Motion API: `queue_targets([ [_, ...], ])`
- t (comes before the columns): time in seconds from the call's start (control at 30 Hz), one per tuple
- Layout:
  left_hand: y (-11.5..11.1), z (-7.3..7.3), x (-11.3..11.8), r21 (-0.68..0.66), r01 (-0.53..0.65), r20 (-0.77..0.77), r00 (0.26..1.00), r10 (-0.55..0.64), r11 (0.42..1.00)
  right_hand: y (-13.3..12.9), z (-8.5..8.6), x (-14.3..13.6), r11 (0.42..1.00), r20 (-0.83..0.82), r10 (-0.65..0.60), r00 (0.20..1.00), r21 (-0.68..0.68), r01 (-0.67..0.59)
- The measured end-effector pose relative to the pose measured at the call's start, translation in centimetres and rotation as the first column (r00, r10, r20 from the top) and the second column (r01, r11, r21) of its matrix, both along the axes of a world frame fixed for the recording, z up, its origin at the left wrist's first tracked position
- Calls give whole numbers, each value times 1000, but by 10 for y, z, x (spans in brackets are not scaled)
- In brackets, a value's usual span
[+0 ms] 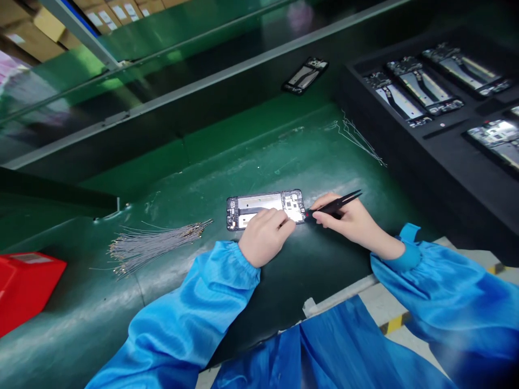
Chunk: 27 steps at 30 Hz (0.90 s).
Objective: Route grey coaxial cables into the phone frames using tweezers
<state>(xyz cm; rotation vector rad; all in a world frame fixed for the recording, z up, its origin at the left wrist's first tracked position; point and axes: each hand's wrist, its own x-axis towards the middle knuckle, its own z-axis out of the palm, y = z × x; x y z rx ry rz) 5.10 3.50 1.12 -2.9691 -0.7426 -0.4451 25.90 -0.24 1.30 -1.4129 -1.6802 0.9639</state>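
An opened phone [259,203] lies face-up on the green mat, its metal plate and circuit board showing. My left hand [265,235] rests over its near edge with curled fingers, and its fingertips are partly hidden. Black tweezers [338,205] are pinched in my right hand [357,224], just right of the phone. Their two slim prongs point up and right, away from the phone, while the other end is close to the phone's right edge. Left of the phone lies a bundle of thin grey cables [158,246].
A black foam tray [450,140] with several opened phones stands at right. Another phone [306,75] leans at the back ledge. A few loose cables [359,140] lie near the tray. A red bin [28,286] sits at far left, and cardboard boxes [34,40] stand behind the partition.
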Motion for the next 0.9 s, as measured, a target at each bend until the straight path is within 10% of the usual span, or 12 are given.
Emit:
queue_targets([
  [0.5,0,1,0,15,12,25,1000,-13,1000,1,0,-4,998,-39,18,999,-53,-20],
  [0.9,1,1,0,1,11,46,999,-11,1000,-1,4,-10,934,233,158,960,282,-222],
])
